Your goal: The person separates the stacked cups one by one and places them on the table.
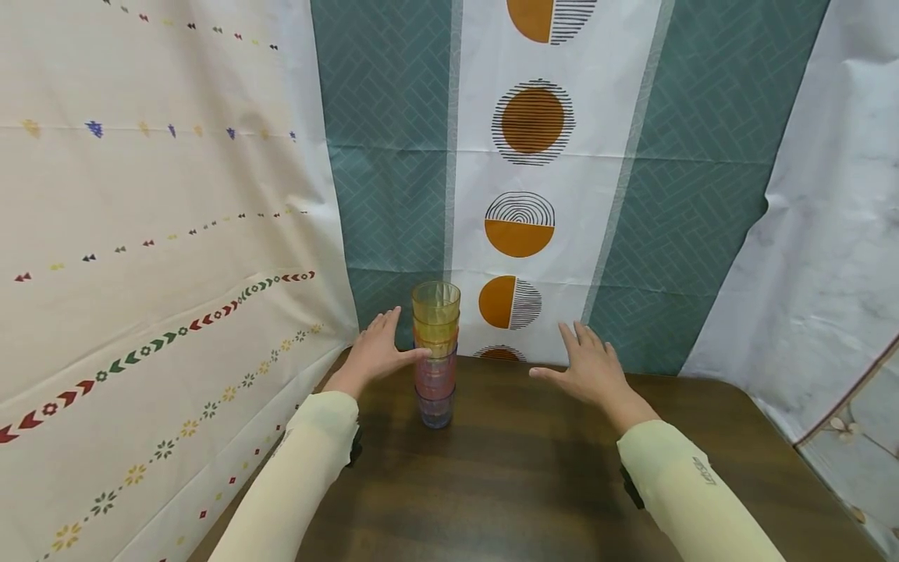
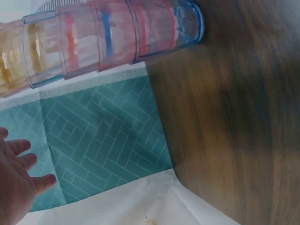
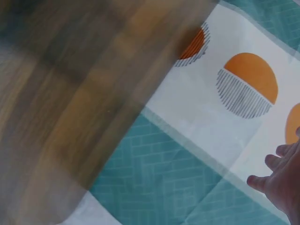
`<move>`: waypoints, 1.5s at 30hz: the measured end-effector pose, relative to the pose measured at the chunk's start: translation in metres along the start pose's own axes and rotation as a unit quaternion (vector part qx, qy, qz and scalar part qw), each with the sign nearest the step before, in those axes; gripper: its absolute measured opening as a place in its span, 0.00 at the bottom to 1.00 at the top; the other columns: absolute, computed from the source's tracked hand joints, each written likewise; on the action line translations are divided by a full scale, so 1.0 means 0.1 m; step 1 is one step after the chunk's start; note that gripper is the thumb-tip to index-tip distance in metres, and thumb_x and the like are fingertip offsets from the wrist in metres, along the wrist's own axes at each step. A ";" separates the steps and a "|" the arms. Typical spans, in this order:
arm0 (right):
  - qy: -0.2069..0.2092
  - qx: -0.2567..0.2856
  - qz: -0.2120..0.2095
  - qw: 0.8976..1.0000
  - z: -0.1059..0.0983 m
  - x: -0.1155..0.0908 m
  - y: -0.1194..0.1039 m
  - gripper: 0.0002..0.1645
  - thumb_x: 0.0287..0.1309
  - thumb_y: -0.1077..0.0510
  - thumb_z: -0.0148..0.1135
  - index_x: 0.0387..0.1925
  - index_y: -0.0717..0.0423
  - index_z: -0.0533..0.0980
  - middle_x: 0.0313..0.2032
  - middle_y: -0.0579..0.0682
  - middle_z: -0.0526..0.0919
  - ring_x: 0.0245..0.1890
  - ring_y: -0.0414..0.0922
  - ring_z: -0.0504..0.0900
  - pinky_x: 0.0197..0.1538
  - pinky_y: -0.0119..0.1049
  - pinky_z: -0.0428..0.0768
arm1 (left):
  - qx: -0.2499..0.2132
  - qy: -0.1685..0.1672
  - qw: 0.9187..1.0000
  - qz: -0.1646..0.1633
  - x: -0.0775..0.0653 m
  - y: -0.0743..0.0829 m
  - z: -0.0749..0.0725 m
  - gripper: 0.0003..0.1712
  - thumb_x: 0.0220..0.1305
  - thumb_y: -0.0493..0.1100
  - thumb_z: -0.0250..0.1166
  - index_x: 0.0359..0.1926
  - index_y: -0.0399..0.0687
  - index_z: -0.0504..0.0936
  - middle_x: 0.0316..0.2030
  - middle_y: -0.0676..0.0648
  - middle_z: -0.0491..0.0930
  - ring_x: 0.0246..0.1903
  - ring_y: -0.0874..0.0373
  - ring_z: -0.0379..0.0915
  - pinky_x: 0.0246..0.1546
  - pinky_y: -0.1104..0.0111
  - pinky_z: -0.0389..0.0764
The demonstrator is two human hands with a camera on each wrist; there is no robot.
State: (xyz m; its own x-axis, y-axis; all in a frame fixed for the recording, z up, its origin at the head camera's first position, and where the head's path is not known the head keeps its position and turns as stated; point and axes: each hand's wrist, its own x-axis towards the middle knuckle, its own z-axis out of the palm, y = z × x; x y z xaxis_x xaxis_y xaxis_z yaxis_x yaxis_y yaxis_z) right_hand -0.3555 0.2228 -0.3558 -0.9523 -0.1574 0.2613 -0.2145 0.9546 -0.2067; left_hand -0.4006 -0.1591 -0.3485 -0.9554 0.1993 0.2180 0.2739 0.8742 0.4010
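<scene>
A tall stack of nested clear plastic cups (image 1: 435,375) stands upright on the wooden table, yellow at the top, red and pink in the middle, bluish at the base. My left hand (image 1: 378,351) is just left of the stack, fingers spread and the thumb overlapping the cups in the head view. In the left wrist view the stacked cups (image 2: 122,35) appear sideways, apart from the left hand (image 2: 18,178). My right hand (image 1: 588,367) hovers over the table's right half, fingers spread, holding nothing. The right wrist view catches its fingers at the edge, the right hand (image 3: 283,180) clear of any object.
The brown wooden table (image 1: 506,484) reaches to a patterned green and white curtain (image 1: 393,195) at the back. A cream embroidered cloth (image 1: 175,195) hangs on the left, and a white marbled cloth (image 1: 829,234) hangs along the right side.
</scene>
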 end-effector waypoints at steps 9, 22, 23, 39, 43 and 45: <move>0.017 0.013 -0.018 1.000 -0.14 0.15 -0.24 0.70 0.50 0.16 0.53 0.78 0.58 0.47 0.75 0.66 0.48 0.72 0.68 0.51 0.69 0.69 0.49 | -0.113 -0.005 0.993 -0.019 0.01 0.04 0.01 0.67 0.53 0.76 0.64 0.79 0.45 0.42 0.77 0.37 0.47 0.74 0.39 0.44 0.68 0.41 0.55; 0.004 0.108 -0.022 0.994 -0.22 0.30 -0.64 0.67 0.53 0.22 0.57 0.78 0.58 0.46 0.76 0.62 0.48 0.74 0.63 0.50 0.71 0.62 0.53 | -0.244 0.006 0.970 -0.018 0.07 0.14 0.14 0.59 0.52 0.72 0.69 0.76 0.51 0.55 0.73 0.40 0.58 0.72 0.41 0.53 0.66 0.41 0.61; 0.002 0.115 -0.020 0.993 -0.22 0.32 -0.67 0.67 0.52 0.22 0.58 0.78 0.58 0.46 0.76 0.62 0.48 0.74 0.62 0.50 0.71 0.62 0.53 | -0.248 0.008 0.969 -0.017 0.07 0.15 0.14 0.58 0.52 0.71 0.69 0.76 0.51 0.56 0.72 0.40 0.60 0.71 0.41 0.55 0.66 0.42 0.62; -0.016 0.262 -0.041 0.964 -0.22 0.59 -1.15 0.60 0.58 0.29 0.61 0.78 0.55 0.47 0.76 0.56 0.53 0.74 0.58 0.54 0.70 0.61 0.57 | -0.314 0.007 0.949 -0.007 0.15 0.15 0.18 0.52 0.56 0.60 0.73 0.74 0.48 0.59 0.69 0.40 0.66 0.68 0.42 0.61 0.64 0.45 0.67; -0.019 0.290 -0.025 0.957 -0.18 0.65 -1.26 0.60 0.57 0.30 0.63 0.78 0.53 0.48 0.76 0.55 0.54 0.74 0.57 0.56 0.69 0.60 0.60 | -0.309 0.005 0.951 -0.005 0.16 0.13 0.19 0.51 0.56 0.61 0.73 0.74 0.49 0.60 0.69 0.40 0.66 0.68 0.41 0.62 0.63 0.45 0.68; -0.020 0.305 -0.019 0.952 -0.16 0.67 -1.31 0.60 0.56 0.30 0.64 0.78 0.52 0.49 0.75 0.54 0.56 0.73 0.56 0.57 0.68 0.59 0.63 | -0.305 0.001 0.952 -0.005 0.17 0.13 0.19 0.51 0.56 0.62 0.73 0.74 0.50 0.60 0.69 0.40 0.66 0.68 0.41 0.62 0.63 0.45 0.68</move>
State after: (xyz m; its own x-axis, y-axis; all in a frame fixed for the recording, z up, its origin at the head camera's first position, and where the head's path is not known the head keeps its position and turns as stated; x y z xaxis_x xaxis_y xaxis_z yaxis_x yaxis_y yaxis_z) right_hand -0.3878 0.0910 -0.2963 -0.9461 -0.2100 0.2465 -0.3238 0.6247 -0.7105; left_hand -0.4151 -0.1359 -0.3568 -0.9580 0.1909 0.2141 0.2796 0.4555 0.8452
